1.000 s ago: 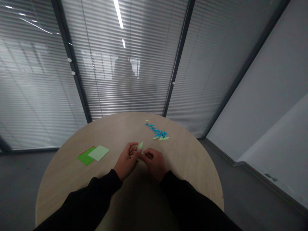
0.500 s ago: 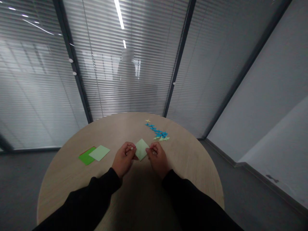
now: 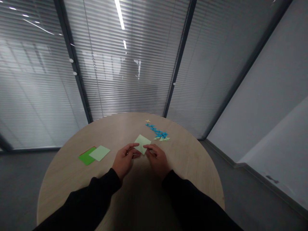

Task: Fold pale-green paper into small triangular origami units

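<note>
Between my two hands is a pale green sheet of origami paper (image 3: pixel 142 141), turned with one corner toward the far side of the table. My left hand (image 3: pixel 125 158) pinches its near left edge, index finger on top. On the near right edge, my right hand (image 3: pixel 157 158) grips the same sheet with thumb and index finger. A faint crease shows near the fingertips. Parts of the lower edges are hidden behind my fingers.
A pale green square sheet (image 3: pixel 99 153) overlaps a bright green sheet (image 3: pixel 86 156) to the left on the round wooden table (image 3: pixel 72 179). Beyond my right hand lie several small blue folded paper pieces (image 3: pixel 157 132), pale green ones (image 3: pixel 164 139) and a yellow one (image 3: pixel 147 121).
The pale green paper has moved slightly away from me and up between my hands. My index fingers have shifted inward over its near edges.
</note>
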{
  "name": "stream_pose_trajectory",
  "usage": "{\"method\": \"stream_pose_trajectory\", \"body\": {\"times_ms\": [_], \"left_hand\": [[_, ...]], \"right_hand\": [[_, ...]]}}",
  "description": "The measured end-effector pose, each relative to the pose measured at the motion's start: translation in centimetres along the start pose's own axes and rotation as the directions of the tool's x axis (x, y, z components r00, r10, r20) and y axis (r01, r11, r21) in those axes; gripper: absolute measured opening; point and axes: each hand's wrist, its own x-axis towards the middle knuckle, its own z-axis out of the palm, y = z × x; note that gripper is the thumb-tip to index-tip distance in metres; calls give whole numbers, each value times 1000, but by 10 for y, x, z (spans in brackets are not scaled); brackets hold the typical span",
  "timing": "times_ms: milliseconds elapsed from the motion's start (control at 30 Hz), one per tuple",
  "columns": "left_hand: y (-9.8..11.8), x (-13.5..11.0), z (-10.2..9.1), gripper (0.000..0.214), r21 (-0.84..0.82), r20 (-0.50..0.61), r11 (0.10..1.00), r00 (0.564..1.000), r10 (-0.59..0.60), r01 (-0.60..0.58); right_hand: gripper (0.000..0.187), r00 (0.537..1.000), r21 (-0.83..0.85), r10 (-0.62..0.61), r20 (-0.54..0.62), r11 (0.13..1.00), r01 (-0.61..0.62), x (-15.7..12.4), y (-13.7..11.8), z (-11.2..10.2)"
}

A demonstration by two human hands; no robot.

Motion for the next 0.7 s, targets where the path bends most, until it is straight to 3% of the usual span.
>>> {"method": "stream_pose_trajectory", "body": {"times_ms": [300,533,700], "left_hand": [[-5,5,-3,28,48,130,999,991,4,-10],[-2,4,-7,24,173,100,981,992,71,-88],[-1,3,-5,26,29,90,999,995,40,-43]], "right_hand": [[19,970,259,241,36,935,-242,2,-1,-3],[28,966,248,243,85,934,-257,1,-7,-2],[30,979,208,196,57,957,-204,1,-7,-3]]}}
